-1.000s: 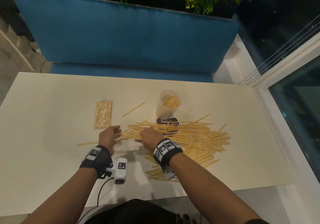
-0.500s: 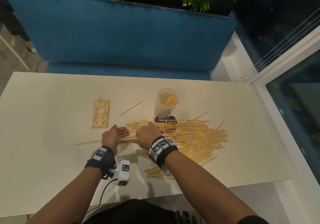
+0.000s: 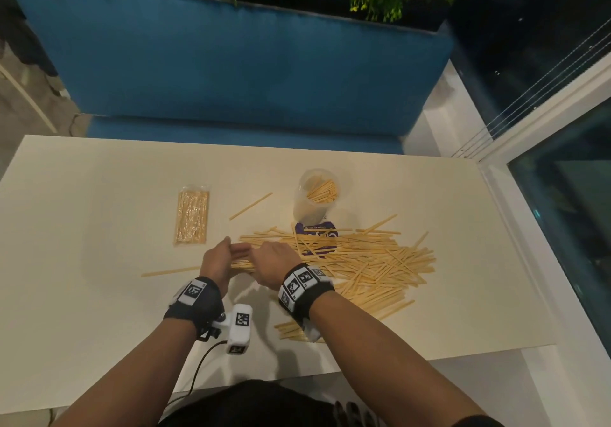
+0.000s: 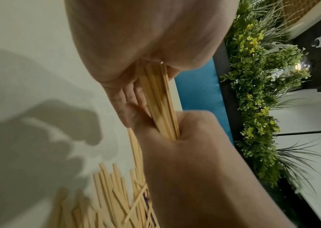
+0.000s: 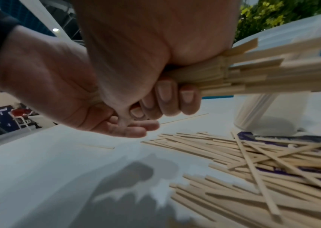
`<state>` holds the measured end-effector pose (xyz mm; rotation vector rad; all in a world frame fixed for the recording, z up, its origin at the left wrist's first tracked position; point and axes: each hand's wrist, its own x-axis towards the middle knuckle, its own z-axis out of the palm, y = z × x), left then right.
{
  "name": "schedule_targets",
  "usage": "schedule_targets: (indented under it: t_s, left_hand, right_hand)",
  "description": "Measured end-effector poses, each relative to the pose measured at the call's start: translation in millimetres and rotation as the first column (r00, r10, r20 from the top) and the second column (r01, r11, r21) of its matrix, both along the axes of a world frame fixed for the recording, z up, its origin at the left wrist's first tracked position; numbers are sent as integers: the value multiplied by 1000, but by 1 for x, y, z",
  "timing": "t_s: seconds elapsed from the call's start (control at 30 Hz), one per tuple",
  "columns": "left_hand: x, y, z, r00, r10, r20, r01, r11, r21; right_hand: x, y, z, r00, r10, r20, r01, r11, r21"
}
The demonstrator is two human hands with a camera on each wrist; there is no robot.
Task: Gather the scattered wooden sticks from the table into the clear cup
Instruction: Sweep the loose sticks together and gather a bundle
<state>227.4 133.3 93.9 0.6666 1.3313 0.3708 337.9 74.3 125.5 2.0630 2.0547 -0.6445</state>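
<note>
Wooden stick bundle (image 5: 233, 74): I'm clenching it in my right hand (image 3: 271, 259), left hand (image 3: 215, 261) pressing flat, squaring ends for the clear cup (image 3: 304, 210)

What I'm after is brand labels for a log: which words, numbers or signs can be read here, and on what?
Purple card under the loose sticks: white lettering, blurred and crossed by sticks, unreadable.
Left wristband, right wristband: square black-and-white code markers, no words.
White wrist camera unit: same marker, no words.
Clear packet of sticks: no label readable.
Nothing can be quoted.
</note>
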Motion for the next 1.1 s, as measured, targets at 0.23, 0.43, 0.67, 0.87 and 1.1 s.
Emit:
schedule_targets:
  t_s: [0.23,0.43,0.67,0.87,1.1]
  left_hand:
    - [-8,10,12,909,112,401,-34,980,-198]
    - [9,-6,9,937,-43,347,136,959,-248]
    - [41,-26,35,844,62,533,245,840,-485]
    - [44,-29,50,841,133,524,215,807,-550]
    - [45,-24,55,777,34,628,339,819,-464]
  right_hand:
    - [8,-1,8,937,-146,-317,190,975,114]
    - [35,-1,62,275,-331,-903,842,536,61]
    - [40,-5,94,-100,-28,-995,909,404,-103]
    - [37,-13,96,-41,-36,-999,919,391,-51]
    - [28,-12,93,-113,-103,-988,935,324,-141]
